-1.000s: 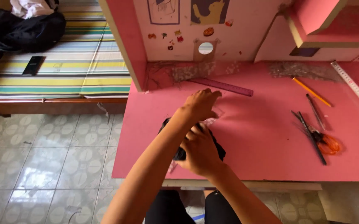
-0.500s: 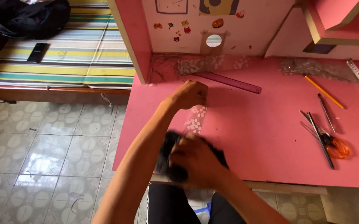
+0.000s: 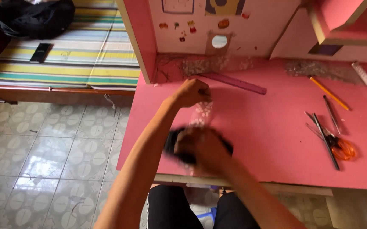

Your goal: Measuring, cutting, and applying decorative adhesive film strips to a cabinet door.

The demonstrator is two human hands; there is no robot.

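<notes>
Presently the left hand [image 3: 194, 92] is closed, pinching the far end of a clear strip [image 3: 201, 113] dotted with white. The strip's long axis runs from 12 to 6 o'clock, down to the right hand [image 3: 202, 148], which is blurred and wrapped around a dark object [image 3: 175, 147] at the desk's near edge; the right hand is nearer the strip's lower end. Pink desk [image 3: 268, 127]: ruler [image 3: 234, 83] at 12, pencil [image 3: 328, 93] and scissors [image 3: 333, 142] at 3. Tiled floor [image 3: 52, 157] and striped bed [image 3: 65, 63] at 10.
</notes>
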